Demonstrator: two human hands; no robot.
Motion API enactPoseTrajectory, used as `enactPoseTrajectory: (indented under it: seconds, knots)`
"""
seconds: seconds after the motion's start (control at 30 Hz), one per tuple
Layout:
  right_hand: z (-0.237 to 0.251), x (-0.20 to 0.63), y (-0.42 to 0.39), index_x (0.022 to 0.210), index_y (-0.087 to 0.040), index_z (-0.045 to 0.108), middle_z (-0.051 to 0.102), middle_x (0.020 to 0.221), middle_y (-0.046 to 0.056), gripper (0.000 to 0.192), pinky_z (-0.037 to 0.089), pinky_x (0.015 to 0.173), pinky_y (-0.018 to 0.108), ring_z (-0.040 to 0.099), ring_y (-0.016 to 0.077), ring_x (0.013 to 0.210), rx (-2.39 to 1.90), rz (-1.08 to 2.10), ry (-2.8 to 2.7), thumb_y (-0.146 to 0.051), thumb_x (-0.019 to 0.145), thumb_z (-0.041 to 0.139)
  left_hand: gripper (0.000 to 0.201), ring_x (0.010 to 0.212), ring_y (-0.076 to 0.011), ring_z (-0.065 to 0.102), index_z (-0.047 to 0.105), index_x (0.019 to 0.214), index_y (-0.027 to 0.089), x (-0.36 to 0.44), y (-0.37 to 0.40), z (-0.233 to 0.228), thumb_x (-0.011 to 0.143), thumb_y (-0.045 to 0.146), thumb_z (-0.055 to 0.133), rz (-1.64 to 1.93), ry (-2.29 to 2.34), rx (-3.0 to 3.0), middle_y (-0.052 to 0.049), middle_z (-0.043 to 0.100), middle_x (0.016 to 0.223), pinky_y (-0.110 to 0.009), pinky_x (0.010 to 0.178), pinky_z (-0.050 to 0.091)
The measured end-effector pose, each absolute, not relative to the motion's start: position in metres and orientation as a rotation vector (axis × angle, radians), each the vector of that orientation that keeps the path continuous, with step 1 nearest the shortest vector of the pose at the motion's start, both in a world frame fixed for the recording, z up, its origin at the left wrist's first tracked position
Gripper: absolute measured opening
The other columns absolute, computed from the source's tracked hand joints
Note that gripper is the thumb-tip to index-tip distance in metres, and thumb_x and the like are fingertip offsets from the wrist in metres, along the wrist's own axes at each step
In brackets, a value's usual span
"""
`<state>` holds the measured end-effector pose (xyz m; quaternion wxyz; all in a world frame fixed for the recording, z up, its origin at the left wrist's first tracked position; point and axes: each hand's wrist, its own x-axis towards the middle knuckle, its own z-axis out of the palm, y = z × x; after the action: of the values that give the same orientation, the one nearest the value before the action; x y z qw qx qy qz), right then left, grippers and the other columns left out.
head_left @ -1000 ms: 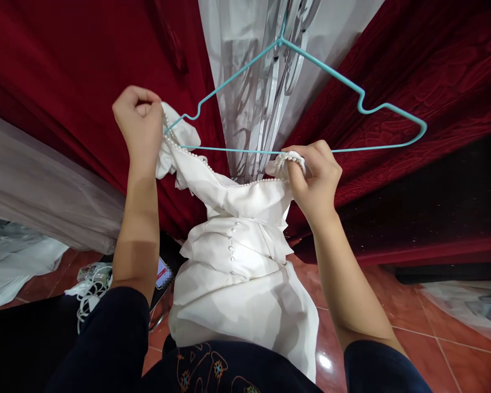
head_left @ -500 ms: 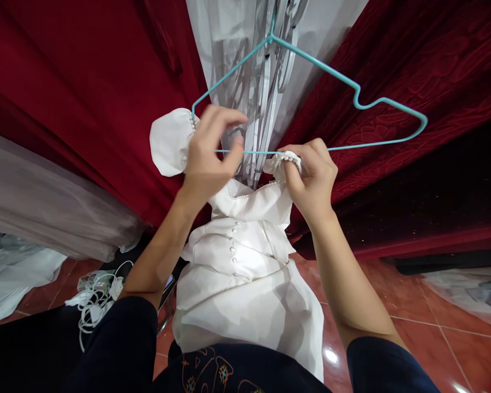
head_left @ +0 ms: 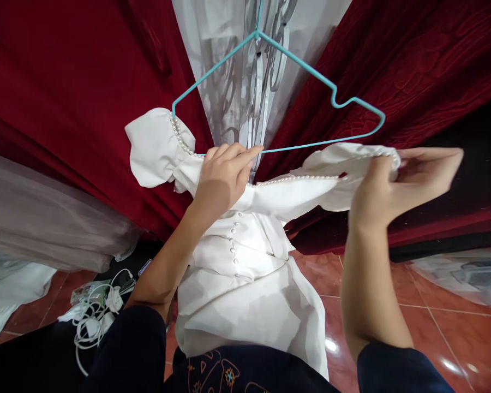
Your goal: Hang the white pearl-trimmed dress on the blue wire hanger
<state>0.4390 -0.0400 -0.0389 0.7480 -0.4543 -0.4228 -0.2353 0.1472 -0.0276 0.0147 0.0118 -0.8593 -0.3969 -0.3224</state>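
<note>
Against the red curtain (head_left: 77, 71), the white dress (head_left: 249, 314) hung directly in front of the person, between the two forearms, with its long axis running from the teal hanger (head_left: 300, 61) down toward the wearer of the camera. The hanger lay crosswise to that axis, above the bodice, its lower bar (head_left: 306, 146) sloping slightly upward to the right. At the left, the end of the hanger passed behind the pearl-edged opening of the left puff sleeve (head_left: 149, 147). At the right, its end stood free, above the right sleeve (head_left: 335, 204) and outside its opening. The left hand (head_left: 226, 177) was placed over the neckline and the lower bar, near the middle, with its fingers close together; whether they gripped the bar, the fabric or both could not be told. The right hand (head_left: 382, 199) held the right sleeve's edge between thumb and fingers, the fingers extended outward and somewhat blurred, drawing the neckline into a taut line of pearl trim (head_left: 303, 178). The governing relation was that of the free hanger end to this sleeve: the end lay up and slightly left of the right hand, the nearer of the two hands.
</note>
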Motion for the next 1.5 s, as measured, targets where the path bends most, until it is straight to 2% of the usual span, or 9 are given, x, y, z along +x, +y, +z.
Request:
enactPoseTrajectory:
  seconds: [0.17,0.37,0.57,0.67,0.77,1.03,1.2,1.33,1.5]
  knots:
    - [0.002,0.483,-0.012,0.052,-0.026,0.039,0.038,0.052,-0.004,0.043,0.021,0.057,0.033,0.033,0.0075,0.053,-1.170,-0.426,-0.890,-0.003,0.070,0.071,0.044,0.108,-0.0264,0.063,0.070,0.149,0.025,0.143,-0.031,0.018,0.114,0.021,0.043,-0.935,-1.213,-2.709,-0.007,0.073,0.119,-0.044,0.106,0.044]
    - [0.077,0.443,-0.005,0.056,-0.025,0.033,0.033,0.057,-0.005,0.044,0.020,0.064,0.034,0.030,0.0046,0.058,-1.235,-0.376,-1.203,-0.002,0.076,0.065,0.045,0.107,-0.0258,0.064,0.069,0.151,0.027,0.145,-0.033,0.021,0.114,0.022,0.044,-0.864,-1.249,-2.737,-0.006,0.073,0.117,-0.042,0.106,0.044]
    - [0.111,0.402,-0.008,0.080,-0.012,0.073,0.066,0.074,0.003,0.027,0.038,0.069,0.032,0.054,0.0081,0.071,-1.490,0.017,-1.503,-0.036,0.092,0.077,0.044,0.108,-0.0282,0.064,0.068,0.152,0.024,0.143,-0.031,0.018,0.114,0.022,0.044,-0.821,-1.258,-2.674,-0.009,0.073,0.119,-0.044,0.104,0.044]
    - [0.099,0.394,-0.017,0.104,-0.009,0.079,0.076,0.104,0.011,0.027,0.047,0.080,0.031,0.068,0.0160,0.094,-1.177,-0.238,-1.443,-0.035,0.100,0.071,0.043,0.108,-0.0285,0.064,0.068,0.151,0.024,0.142,-0.032,0.014,0.114,0.024,0.045,-0.854,-1.245,-2.621,-0.010,0.073,0.118,-0.045,0.103,0.044]
    - [0.068,0.377,-0.031,0.098,-0.015,0.075,0.073,0.095,0.009,0.024,0.049,0.079,0.033,0.068,0.0170,0.088,-0.799,-0.330,-1.414,-0.031,0.108,0.061,0.045,0.108,-0.0285,0.064,0.067,0.152,0.024,0.142,-0.033,0.013,0.114,0.023,0.044,-0.885,-1.230,-2.601,-0.010,0.073,0.117,-0.045,0.104,0.045]
    - [-0.039,0.342,-0.028,0.146,-0.025,0.063,0.074,0.120,0.010,0.045,0.051,0.102,0.048,0.068,0.0267,0.111,-1.027,-0.305,-1.909,-0.038,0.103,0.055,0.041,0.120,-0.0279,0.067,0.071,0.144,0.022,0.142,-0.026,-0.002,0.113,0.024,0.043,-1.014,-1.128,-2.683,-0.010,0.075,0.132,-0.051,0.119,0.044]
    - [-0.044,0.337,-0.025,0.136,-0.027,0.066,0.075,0.119,0.008,0.036,0.047,0.104,0.047,0.068,0.0251,0.111,-0.938,-0.283,-1.760,-0.030,0.104,0.051,0.039,0.143,-0.0256,0.059,0.068,0.142,0.029,0.130,-0.028,-0.001,0.115,0.030,0.040,-1.397,-1.077,-2.461,-0.006,0.066,0.149,-0.054,0.133,0.038]
    - [-0.044,0.324,-0.024,0.130,-0.027,0.068,0.075,0.118,0.008,0.032,0.046,0.104,0.048,0.068,0.0261,0.113,-0.953,-0.263,-1.750,-0.030,0.103,0.051,0.042,0.152,-0.0325,0.049,0.066,0.141,0.031,0.100,-0.010,0.012,0.100,0.035,0.070,-1.768,-1.086,-1.897,-0.010,0.056,0.154,-0.056,0.134,0.035]
    - [-0.047,0.328,-0.018,0.129,-0.028,0.069,0.074,0.118,0.007,0.031,0.045,0.104,0.047,0.066,0.0250,0.110,-0.972,-0.332,-1.731,-0.029,0.103,0.052,0.032,0.129,-0.0248,0.067,0.073,0.127,0.028,0.067,0.025,0.023,0.096,0.019,0.069,-1.745,-1.297,-2.062,-0.002,0.075,0.131,-0.046,0.119,0.050]
